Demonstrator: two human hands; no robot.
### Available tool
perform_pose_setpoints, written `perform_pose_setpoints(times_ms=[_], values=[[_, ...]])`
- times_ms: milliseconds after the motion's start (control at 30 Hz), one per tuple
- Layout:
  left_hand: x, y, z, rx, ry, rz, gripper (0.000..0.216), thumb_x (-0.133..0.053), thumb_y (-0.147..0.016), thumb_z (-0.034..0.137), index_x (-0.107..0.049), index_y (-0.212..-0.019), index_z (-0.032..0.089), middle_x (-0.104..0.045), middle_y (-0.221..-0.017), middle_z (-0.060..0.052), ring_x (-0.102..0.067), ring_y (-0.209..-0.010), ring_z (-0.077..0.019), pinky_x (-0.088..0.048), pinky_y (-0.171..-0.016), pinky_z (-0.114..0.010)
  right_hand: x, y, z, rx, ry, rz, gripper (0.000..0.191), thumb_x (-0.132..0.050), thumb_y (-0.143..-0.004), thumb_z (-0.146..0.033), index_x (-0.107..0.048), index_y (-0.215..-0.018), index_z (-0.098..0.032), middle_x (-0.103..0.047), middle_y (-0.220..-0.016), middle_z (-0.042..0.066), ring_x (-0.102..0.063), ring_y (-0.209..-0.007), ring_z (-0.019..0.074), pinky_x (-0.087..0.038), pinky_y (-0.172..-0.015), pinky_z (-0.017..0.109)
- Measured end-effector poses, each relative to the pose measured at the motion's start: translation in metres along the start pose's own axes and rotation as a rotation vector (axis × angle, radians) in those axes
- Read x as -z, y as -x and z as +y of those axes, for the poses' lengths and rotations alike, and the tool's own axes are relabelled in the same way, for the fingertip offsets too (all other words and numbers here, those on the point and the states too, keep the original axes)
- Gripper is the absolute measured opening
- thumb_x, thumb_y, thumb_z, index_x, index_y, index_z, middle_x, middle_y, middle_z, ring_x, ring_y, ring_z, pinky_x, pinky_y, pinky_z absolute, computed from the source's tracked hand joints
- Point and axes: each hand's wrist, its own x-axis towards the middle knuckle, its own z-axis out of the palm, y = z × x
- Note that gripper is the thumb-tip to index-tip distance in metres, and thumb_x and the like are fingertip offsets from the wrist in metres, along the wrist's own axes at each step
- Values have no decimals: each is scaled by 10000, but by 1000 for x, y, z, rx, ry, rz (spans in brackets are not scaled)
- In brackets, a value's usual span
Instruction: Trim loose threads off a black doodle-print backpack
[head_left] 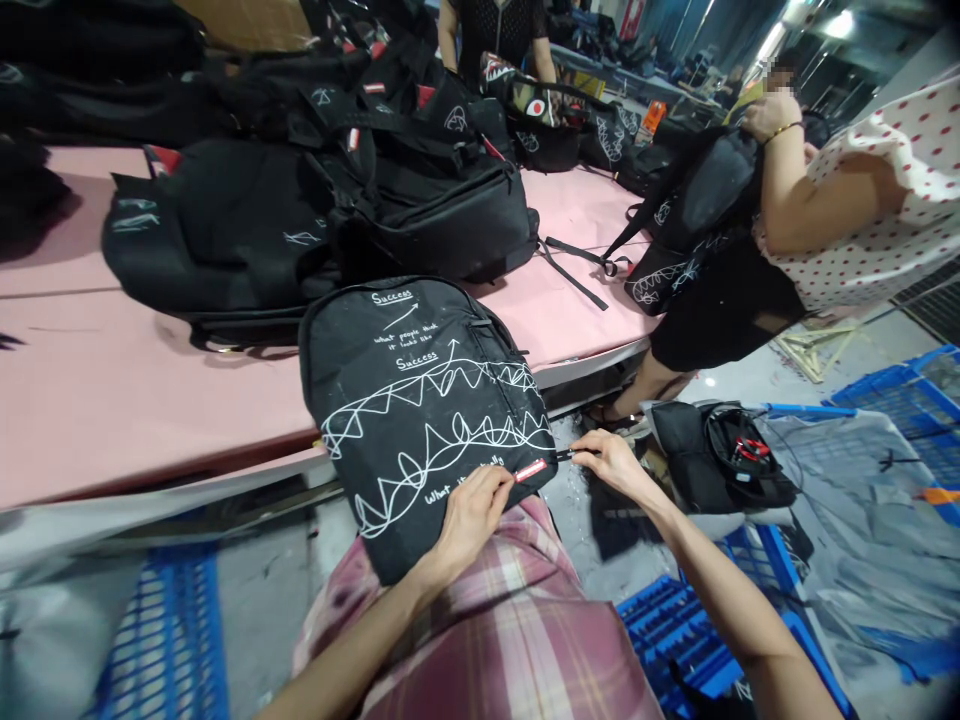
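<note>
A black backpack [442, 400] with white scribbled line drawings and the word "Success" leans over my lap against the table edge. My left hand [476, 510] is closed on its lower front, fingers pinching the fabric beside a small red label [531, 471]. Off the lower right side of the bag, my right hand [611, 465] pinches a thin black pull [566, 455]; whether it is a zipper pull or a strap end, I cannot tell. A zipped pocket [495, 370] runs down the bag's right side.
Several black backpacks [450, 220] are heaped on the pink table [67, 400]. On the right a person in a polka-dot top [885, 200] handles another bag. Another person [495, 30] stands across the table. Blue crates [667, 630] and a black bag [720, 455] sit low at right.
</note>
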Motion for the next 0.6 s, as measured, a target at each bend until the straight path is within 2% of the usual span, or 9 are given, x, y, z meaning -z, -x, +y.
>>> perform_pose_setpoints(times_ms=[200,600], values=[[-1,2,-1,-97,72,76,132,-442,-866,157,-569,-837,181,-638,-803,-47,-596,-765,-144,-486,-680,-269,-2,-5,-2,53,-8,-10,151,-600,-803,-299,-707,-882,-226,-690,-851,29,-574,-818,183,-437,-746,308],[0,2,-2,-110,103,44,135,-448,-855,130,-567,-816,180,-629,-809,-42,-584,-781,-141,-483,-702,-264,-7,-13,-4,82,-68,-29,116,-619,-797,-289,-714,-832,-234,-690,-824,16,-562,-787,173,-422,-746,311]])
